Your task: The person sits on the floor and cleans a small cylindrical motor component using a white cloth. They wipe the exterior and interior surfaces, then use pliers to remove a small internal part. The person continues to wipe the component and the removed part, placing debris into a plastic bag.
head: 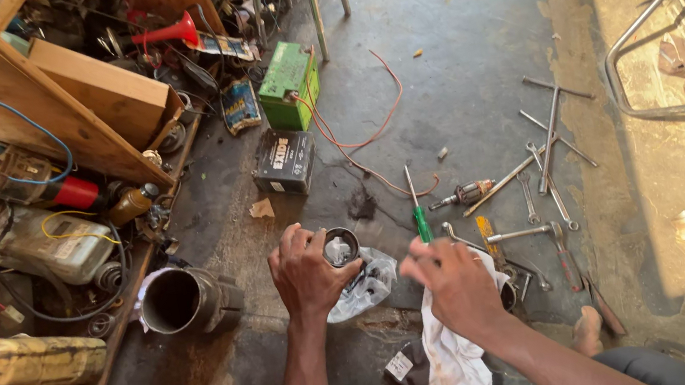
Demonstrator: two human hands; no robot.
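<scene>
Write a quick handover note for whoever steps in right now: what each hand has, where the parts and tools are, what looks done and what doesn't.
Left hand: gripping a short metal cylinder, open end up, held over a clear plastic bag.
Right hand: holding a green-handled screwdriver upright, with a white rag beneath it.
Nearby: wrenches spread on the concrete floor to the right, a large metal pipe section to the left, a green battery further ahead.
Done: cylinder picked up, tool in hand.
Left: screwdriver tip is not in the cylinder; what sits inside it is unclear.
</scene>
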